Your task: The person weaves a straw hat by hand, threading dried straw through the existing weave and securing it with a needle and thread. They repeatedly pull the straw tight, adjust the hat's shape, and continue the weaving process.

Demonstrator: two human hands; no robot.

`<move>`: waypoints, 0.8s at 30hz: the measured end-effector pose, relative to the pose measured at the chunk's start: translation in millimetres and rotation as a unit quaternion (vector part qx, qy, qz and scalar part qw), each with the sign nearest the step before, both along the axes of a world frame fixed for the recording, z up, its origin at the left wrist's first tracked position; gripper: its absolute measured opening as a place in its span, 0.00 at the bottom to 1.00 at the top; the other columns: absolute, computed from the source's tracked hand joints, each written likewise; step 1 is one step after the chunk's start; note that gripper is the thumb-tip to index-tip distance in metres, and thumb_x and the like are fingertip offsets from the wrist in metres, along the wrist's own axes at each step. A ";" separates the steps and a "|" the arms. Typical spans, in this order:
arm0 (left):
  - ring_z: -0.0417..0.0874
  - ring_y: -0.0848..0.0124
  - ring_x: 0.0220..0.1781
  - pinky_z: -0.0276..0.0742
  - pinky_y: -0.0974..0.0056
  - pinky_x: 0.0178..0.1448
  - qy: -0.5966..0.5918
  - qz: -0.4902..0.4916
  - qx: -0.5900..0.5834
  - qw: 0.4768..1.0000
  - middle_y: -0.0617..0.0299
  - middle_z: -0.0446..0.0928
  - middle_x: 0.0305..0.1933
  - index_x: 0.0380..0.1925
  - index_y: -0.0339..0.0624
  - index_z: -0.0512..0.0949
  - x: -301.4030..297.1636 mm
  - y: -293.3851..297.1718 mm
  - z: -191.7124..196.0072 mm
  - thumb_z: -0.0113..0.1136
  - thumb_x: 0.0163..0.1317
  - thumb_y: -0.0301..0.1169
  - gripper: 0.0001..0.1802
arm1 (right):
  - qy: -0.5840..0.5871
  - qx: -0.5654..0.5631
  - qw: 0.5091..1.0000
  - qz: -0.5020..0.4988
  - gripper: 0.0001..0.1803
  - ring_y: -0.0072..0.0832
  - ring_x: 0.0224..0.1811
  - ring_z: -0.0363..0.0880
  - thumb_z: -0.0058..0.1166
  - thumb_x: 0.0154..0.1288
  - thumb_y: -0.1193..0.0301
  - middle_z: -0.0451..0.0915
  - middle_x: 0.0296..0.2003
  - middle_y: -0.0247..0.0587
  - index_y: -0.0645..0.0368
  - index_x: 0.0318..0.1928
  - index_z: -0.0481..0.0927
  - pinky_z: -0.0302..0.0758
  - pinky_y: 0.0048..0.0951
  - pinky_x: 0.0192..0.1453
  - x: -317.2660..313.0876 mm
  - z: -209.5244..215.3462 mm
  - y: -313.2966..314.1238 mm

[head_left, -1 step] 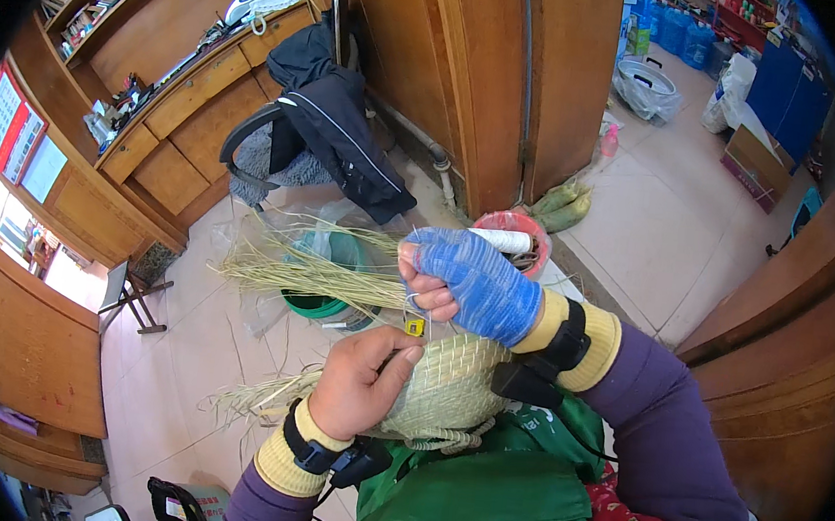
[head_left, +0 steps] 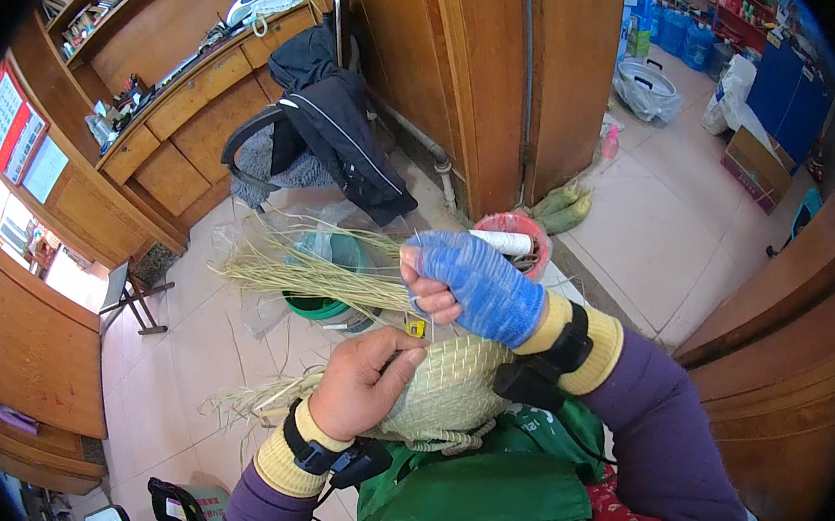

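Left hand (head_left: 363, 381) is pinching the woven basket (head_left: 450, 389) lying against green apron (head_left: 475, 502); right hand (head_left: 475, 284) is making a fist, contents unclear. Firm pinching is likely helping basket sit steady.

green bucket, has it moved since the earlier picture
No, it shows no shift either way: the green bucket stands in the same place, below and left of the wall pipe in the head view.
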State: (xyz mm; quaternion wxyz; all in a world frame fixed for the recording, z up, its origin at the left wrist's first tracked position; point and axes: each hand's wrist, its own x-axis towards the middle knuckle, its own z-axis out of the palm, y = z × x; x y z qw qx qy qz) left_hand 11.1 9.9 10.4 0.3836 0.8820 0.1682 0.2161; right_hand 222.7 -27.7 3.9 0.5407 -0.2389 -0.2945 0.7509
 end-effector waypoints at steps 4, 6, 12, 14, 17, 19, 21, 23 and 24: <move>0.82 0.55 0.31 0.78 0.57 0.36 0.053 -0.018 0.080 0.995 0.51 0.79 0.30 0.46 0.40 0.76 -6.2 2.0 12.4 0.68 0.62 0.36 0.17 | -0.330 0.127 0.935 0.012 0.14 0.18 0.23 0.69 0.61 0.67 0.57 0.71 0.23 0.29 0.55 0.37 0.79 0.64 0.23 0.27 9.6 1.5 -16.5; 0.83 0.55 0.32 0.78 0.57 0.36 0.091 -0.012 0.126 0.988 0.51 0.80 0.32 0.49 0.40 0.76 -13.0 -1.2 18.7 0.70 0.60 0.38 0.21 | -0.503 0.209 0.838 0.035 0.17 0.23 0.27 0.73 0.62 0.64 0.56 0.75 0.25 0.34 0.58 0.38 0.80 0.68 0.27 0.31 13.9 1.7 -20.8; 0.84 0.57 0.32 0.78 0.59 0.36 0.006 0.016 0.141 0.990 0.53 0.81 0.34 0.49 0.40 0.77 -17.1 -10.9 8.3 0.73 0.57 0.35 0.22 | -0.538 0.253 0.798 0.101 0.23 0.37 0.39 0.80 0.62 0.59 0.55 0.83 0.35 0.47 0.62 0.44 0.82 0.74 0.35 0.45 11.0 3.9 -10.8; 0.83 0.55 0.32 0.78 0.57 0.36 -0.044 0.022 0.090 0.995 0.52 0.81 0.33 0.46 0.41 0.77 -15.0 -12.6 -0.8 0.73 0.57 0.33 0.20 | -0.548 0.249 0.790 0.117 0.24 0.38 0.39 0.80 0.63 0.58 0.54 0.83 0.35 0.48 0.62 0.44 0.81 0.74 0.36 0.45 8.2 6.0 -6.6; 0.82 0.57 0.30 0.77 0.59 0.35 -0.086 0.010 0.109 0.990 0.54 0.80 0.32 0.43 0.40 0.80 -12.8 -10.6 -9.3 0.73 0.56 0.29 0.15 | -0.572 0.281 0.759 0.134 0.21 0.31 0.35 0.79 0.62 0.59 0.57 0.82 0.31 0.43 0.61 0.44 0.81 0.75 0.33 0.40 10.1 9.2 -3.8; 0.82 0.58 0.30 0.77 0.60 0.36 -0.078 0.015 0.109 0.991 0.55 0.80 0.31 0.41 0.39 0.81 -13.5 -9.5 -10.1 0.71 0.57 0.27 0.12 | -0.537 0.170 0.807 0.178 0.17 0.25 0.30 0.77 0.61 0.61 0.59 0.79 0.28 0.38 0.60 0.42 0.82 0.74 0.28 0.34 15.4 10.4 -3.5; 0.82 0.58 0.30 0.77 0.60 0.36 -0.070 0.014 0.088 0.994 0.55 0.80 0.31 0.39 0.39 0.81 -13.2 -8.3 -9.0 0.69 0.58 0.25 0.10 | -0.427 0.079 0.887 0.159 0.14 0.21 0.27 0.75 0.60 0.63 0.61 0.77 0.26 0.34 0.59 0.42 0.82 0.73 0.24 0.30 17.7 10.6 -0.9; 0.81 0.59 0.30 0.77 0.61 0.36 -0.066 0.014 0.050 0.997 0.56 0.80 0.31 0.38 0.38 0.82 -11.7 -8.0 -8.0 0.67 0.59 0.23 0.08 | -0.223 -0.037 0.972 0.068 0.12 0.17 0.23 0.72 0.58 0.65 0.63 0.74 0.24 0.30 0.58 0.41 0.82 0.70 0.20 0.26 13.9 11.2 5.9; 0.81 0.59 0.30 0.77 0.61 0.36 -0.069 0.009 0.043 0.997 0.55 0.80 0.30 0.38 0.38 0.82 -10.5 -8.1 -7.7 0.67 0.59 0.22 0.07 | -0.258 -0.020 0.961 0.094 0.13 0.16 0.24 0.72 0.58 0.67 0.62 0.74 0.25 0.29 0.59 0.42 0.82 0.71 0.18 0.28 10.1 12.4 10.8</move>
